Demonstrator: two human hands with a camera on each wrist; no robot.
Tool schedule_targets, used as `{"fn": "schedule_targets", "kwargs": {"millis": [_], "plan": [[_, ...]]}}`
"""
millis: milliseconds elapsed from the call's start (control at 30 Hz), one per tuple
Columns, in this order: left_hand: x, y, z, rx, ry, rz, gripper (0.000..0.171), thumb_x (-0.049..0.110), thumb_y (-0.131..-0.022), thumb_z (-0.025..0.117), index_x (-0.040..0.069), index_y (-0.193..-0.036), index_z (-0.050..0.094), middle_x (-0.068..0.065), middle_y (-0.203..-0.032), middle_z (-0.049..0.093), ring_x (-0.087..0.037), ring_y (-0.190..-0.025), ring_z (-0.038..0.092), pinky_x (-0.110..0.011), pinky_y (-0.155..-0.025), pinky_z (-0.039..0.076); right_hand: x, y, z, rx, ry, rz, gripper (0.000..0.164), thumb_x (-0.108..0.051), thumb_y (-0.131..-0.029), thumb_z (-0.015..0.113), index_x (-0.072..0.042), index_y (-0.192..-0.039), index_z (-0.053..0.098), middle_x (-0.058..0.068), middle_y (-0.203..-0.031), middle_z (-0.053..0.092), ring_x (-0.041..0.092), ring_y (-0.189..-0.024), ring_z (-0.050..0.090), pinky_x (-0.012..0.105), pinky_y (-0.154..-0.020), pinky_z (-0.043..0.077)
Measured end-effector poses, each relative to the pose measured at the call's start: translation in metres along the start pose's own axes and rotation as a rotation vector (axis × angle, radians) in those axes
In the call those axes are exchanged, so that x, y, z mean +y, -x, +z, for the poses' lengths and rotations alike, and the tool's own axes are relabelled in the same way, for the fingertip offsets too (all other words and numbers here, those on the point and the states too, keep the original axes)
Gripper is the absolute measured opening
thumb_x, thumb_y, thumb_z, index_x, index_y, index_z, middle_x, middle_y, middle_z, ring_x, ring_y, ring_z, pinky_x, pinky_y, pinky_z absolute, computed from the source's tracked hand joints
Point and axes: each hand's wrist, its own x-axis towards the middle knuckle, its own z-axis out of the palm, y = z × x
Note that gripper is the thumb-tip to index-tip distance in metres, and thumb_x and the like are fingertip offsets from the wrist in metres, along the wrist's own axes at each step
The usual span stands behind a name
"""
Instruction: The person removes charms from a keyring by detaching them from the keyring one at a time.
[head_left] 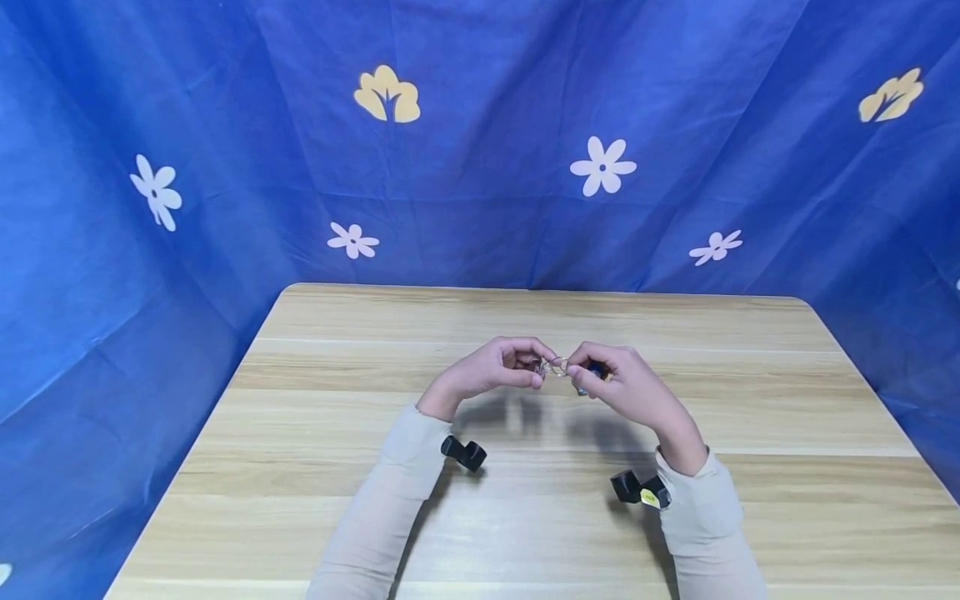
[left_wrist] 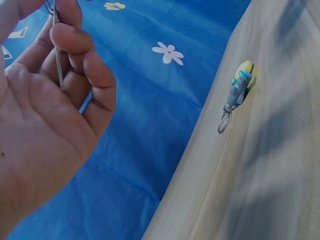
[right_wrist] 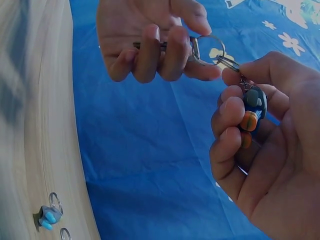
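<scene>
In the head view both hands meet above the middle of the table. My left hand (head_left: 491,368) holds a metal key (left_wrist: 58,60) against its curled fingers, with the key's large split ring (right_wrist: 213,36) standing out past the fingertips. My right hand (head_left: 630,387) pinches a smaller split ring (right_wrist: 229,63) between thumb and forefinger. Below that ring a dark blue figurine with orange feet (right_wrist: 256,104) hangs on a short chain, partly hidden by the curled fingers. The two rings meet; whether they are fully linked I cannot tell.
A grey figurine keychain (left_wrist: 240,90) with a ring lies on the wooden table (head_left: 345,500). Another ring (right_wrist: 65,234) shows at the right wrist view's lower edge. A blue flowered curtain (head_left: 480,167) stands behind the table. Black cameras (head_left: 465,454) sit on both sleeves.
</scene>
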Motion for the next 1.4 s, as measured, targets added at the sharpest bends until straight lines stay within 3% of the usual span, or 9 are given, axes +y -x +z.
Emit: {"fn": "schedule_targets", "kwargs": {"millis": [100,267,533,800,1133,1233,1400], "plan": [[-0.001,0.0,0.0,-0.015,0.009,0.007,0.05,0.022,-0.088,0.068,-0.014,-0.118,0.052,0.009,-0.086,0.064,-0.007,-0.078,0.058,-0.026,-0.075,0.047,0.001,0.0,-0.001,-0.002,-0.009,0.013,0.009,-0.011,-0.095,0.059,-0.009,-0.091,0.067,0.005,-0.072,0.061,0.006,-0.06,0.052,0.024,-0.056,0.047],[-0.002,-0.001,0.0,-0.058,0.041,0.052,0.069,0.042,-0.083,0.072,-0.018,-0.108,0.049,0.007,-0.086,0.065,-0.007,-0.078,0.059,-0.024,-0.076,0.049,-0.001,0.0,0.001,-0.015,-0.028,-0.009,0.009,-0.008,-0.094,0.059,-0.011,-0.091,0.067,-0.001,-0.07,0.058,0.006,-0.06,0.051,0.023,-0.055,0.045],[-0.003,-0.001,0.0,-0.058,0.014,0.07,0.046,0.053,-0.081,0.07,0.009,-0.09,0.057,0.007,-0.082,0.062,-0.008,-0.078,0.06,-0.025,-0.079,0.051,-0.004,-0.001,0.005,-0.029,-0.006,-0.051,0.01,-0.006,-0.092,0.06,-0.013,-0.088,0.067,-0.005,-0.069,0.056,0.004,-0.06,0.049,0.022,-0.056,0.044],[-0.005,-0.001,-0.001,-0.062,0.003,0.086,0.056,0.059,-0.081,0.067,0.005,-0.082,0.055,0.004,-0.076,0.062,-0.013,-0.074,0.057,-0.031,-0.076,0.049,-0.008,-0.001,0.01,-0.039,0.029,-0.079,0.013,-0.006,-0.092,0.06,-0.017,-0.087,0.064,-0.009,-0.069,0.051,0.003,-0.062,0.046,0.021,-0.057,0.041],[-0.008,-0.004,0.0,-0.066,-0.038,0.06,0.074,0.066,-0.078,0.064,-0.006,-0.086,0.053,0.003,-0.076,0.062,-0.016,-0.073,0.058,-0.029,-0.076,0.051,-0.01,0.0,0.011,-0.047,-0.026,-0.1,0.012,-0.004,-0.092,0.058,-0.013,-0.087,0.065,-0.006,-0.068,0.054,0.003,-0.06,0.048,0.021,-0.056,0.043],[-0.007,-0.003,0.001,-0.075,-0.032,0.053,0.078,0.066,-0.078,0.064,-0.009,-0.095,0.054,0.002,-0.079,0.064,-0.019,-0.072,0.059,-0.031,-0.075,0.052,-0.01,0.0,0.011,-0.045,-0.04,-0.099,0.012,-0.004,-0.092,0.058,-0.012,-0.088,0.066,-0.005,-0.068,0.055,0.004,-0.059,0.049,0.022,-0.056,0.044],[-0.006,-0.002,0.001,-0.093,0.0,0.049,0.085,0.061,-0.079,0.067,-0.015,-0.113,0.05,0.001,-0.079,0.066,-0.012,-0.07,0.06,-0.029,-0.069,0.05,-0.006,0.0,0.01,-0.04,-0.058,-0.08,0.011,-0.003,-0.093,0.058,-0.01,-0.089,0.066,-0.001,-0.068,0.057,0.005,-0.058,0.051,0.023,-0.054,0.044]]}}
